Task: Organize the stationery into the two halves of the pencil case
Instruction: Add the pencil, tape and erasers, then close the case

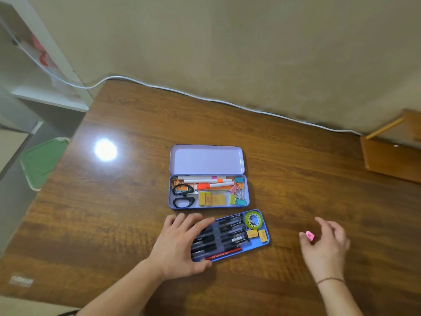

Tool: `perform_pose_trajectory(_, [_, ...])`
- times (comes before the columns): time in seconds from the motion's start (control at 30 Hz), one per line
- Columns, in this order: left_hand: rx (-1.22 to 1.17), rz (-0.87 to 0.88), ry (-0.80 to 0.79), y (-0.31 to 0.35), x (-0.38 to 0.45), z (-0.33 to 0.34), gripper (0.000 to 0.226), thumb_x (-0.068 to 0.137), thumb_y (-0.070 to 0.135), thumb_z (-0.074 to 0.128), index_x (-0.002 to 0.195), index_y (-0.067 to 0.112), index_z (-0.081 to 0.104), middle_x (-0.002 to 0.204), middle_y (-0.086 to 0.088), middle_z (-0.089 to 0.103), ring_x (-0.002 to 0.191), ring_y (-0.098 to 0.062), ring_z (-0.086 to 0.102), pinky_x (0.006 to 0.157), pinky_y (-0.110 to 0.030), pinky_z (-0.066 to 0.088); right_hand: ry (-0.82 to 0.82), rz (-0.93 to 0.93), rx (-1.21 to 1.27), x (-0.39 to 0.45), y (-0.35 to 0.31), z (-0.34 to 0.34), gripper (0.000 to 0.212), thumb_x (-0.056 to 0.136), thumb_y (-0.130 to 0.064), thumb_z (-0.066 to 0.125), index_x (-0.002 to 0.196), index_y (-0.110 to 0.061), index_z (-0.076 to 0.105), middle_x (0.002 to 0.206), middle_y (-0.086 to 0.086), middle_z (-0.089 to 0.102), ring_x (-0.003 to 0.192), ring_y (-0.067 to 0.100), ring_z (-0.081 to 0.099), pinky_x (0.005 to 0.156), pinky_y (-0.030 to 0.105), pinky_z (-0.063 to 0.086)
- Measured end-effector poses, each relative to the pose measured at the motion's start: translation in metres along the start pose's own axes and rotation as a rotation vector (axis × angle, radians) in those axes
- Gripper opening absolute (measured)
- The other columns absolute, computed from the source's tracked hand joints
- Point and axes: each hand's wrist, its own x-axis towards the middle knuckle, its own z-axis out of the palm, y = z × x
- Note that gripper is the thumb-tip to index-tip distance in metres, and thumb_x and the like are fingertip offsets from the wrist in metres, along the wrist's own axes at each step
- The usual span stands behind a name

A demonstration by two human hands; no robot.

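Case (pixel 206 192) sits mid-counter, lid (pixel 206 159) hinged open on the far side. Inside the base: scissors (pixel 183 195) at left, markers (pixel 209 181) along the far wall, yellow sticky tabs (pixel 211 199) near centre, binder clips (pixel 238 195) at right. Blue tray (pixel 265 241) lies just near of the case, tilted, holding black pens (pixel 230 233), a red pencil (pixel 224 253) on its near edge, a tape roll (pixel 253 219) at the far-right corner, two yellow erasers (pixel 257 234) beside it. Left hand (pixel 180 245) rests flat on the tray's left end, fingers (pixel 193 222) released and spread over the pens. Right hand (pixel 327 245) hovers right of the tray, fingers pinching a pink eraser (pixel 309 236). Wooden counter (pixel 114 213), white cable (pixel 205 99) along the far edge by the wall.
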Motion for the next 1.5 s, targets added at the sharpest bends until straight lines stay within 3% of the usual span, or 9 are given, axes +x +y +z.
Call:
perform_pose_trajectory(0.1, [-0.002,0.001,-0.001,0.0,0.0,0.0,0.092,0.066,0.08,0.061,0.143,0.037,0.038,0.128,0.012,0.052,0.108,-0.011,0.049,0.096,-0.036,0.039,-0.152,0.028,0.017,0.007,0.005,-0.003,0.038,0.083,-0.014,0.069,0.12,-0.009,0.062,0.126,0.012,0.049,0.108,0.031,0.056,0.097,0.037,0.044])
perform_pose_trajectory(0.23, [0.0,0.003,0.008,0.0,0.0,0.0,0.093,0.065,0.079,0.062,0.143,0.036,0.039,0.127,0.011,0.053,0.107,-0.011,0.049,0.095,-0.037,0.04,-0.136,-0.137,0.074,-0.006,0.0,-0.005,0.025,0.082,-0.005,0.069,0.107,-0.008,0.069,0.104,0.004,0.06,0.08,0.012,0.056,0.081,0.022,0.044])
perform_pose_trajectory(0.33, [-0.004,0.004,0.014,0.0,0.0,-0.001,0.092,0.065,0.079,0.063,0.143,0.035,0.04,0.127,0.011,0.053,0.107,-0.011,0.049,0.094,-0.037,0.04,-0.173,-0.34,0.189,-0.038,-0.022,-0.001,0.025,0.08,-0.009,0.073,0.103,-0.018,0.069,0.094,-0.01,0.059,0.081,0.006,0.057,0.073,0.012,0.046])
perform_pose_trajectory(0.53, [0.002,0.003,0.003,0.001,0.0,-0.001,0.091,0.066,0.08,0.061,0.143,0.036,0.039,0.128,0.012,0.052,0.109,-0.01,0.049,0.096,-0.036,0.038,-0.193,-0.504,-0.005,-0.073,-0.053,0.021,0.018,0.077,-0.034,0.075,0.092,-0.027,0.067,0.082,-0.015,0.063,0.078,0.004,0.057,0.066,0.02,0.048])
perform_pose_trajectory(0.73, [-0.001,0.003,-0.001,0.001,0.0,-0.002,0.092,0.065,0.078,0.062,0.143,0.036,0.039,0.127,0.011,0.052,0.108,-0.011,0.049,0.095,-0.036,0.039,-0.093,-0.532,-0.124,-0.07,-0.052,0.03,0.011,0.075,-0.037,0.076,0.078,-0.029,0.07,0.083,-0.013,0.064,0.082,0.013,0.055,0.061,0.027,0.047])
perform_pose_trajectory(1.1, [-0.005,0.004,-0.001,0.002,0.0,-0.003,0.092,0.065,0.079,0.061,0.143,0.035,0.04,0.126,0.012,0.052,0.107,-0.011,0.047,0.094,-0.032,0.034,-0.112,-0.493,-0.077,-0.067,-0.053,0.031,0.01,0.079,-0.022,0.071,0.087,-0.028,0.071,0.097,-0.009,0.053,0.093,0.009,0.046,0.067,0.021,0.044])
perform_pose_trajectory(1.23, [-0.002,0.003,0.0,0.002,-0.001,-0.003,0.092,0.066,0.08,0.06,0.144,0.036,0.039,0.127,0.011,0.051,0.107,-0.011,0.047,0.095,-0.033,0.033,-0.116,-0.398,-0.079,-0.06,-0.05,0.026,0.008,0.08,-0.023,0.07,0.085,-0.029,0.071,0.097,-0.01,0.052,0.091,0.009,0.044,0.062,0.018,0.039])
perform_pose_trajectory(1.37, [0.028,0.008,-0.022,0.002,-0.002,-0.004,0.095,0.067,0.083,0.056,0.146,0.037,0.033,0.132,0.01,0.049,0.116,-0.014,0.045,0.102,-0.035,0.034,-0.179,-0.274,0.139,-0.061,-0.054,0.021,0.017,0.088,-0.02,0.062,0.104,-0.02,0.068,0.106,-0.007,0.056,0.095,0.013,0.057,0.068,0.01,0.038])
perform_pose_trajectory(1.5, [0.033,-0.006,-0.05,0.001,-0.006,-0.005,0.1,0.065,0.081,0.058,0.149,0.034,0.029,0.136,0.007,0.049,0.123,-0.018,0.044,0.107,-0.04,0.038,-0.231,-0.142,0.069,-0.054,-0.062,0.018,0.022,0.09,-0.02,0.06,0.11,-0.016,0.067,0.098,-0.004,0.063,0.091,0.012,0.057,0.073,0.02,0.047])
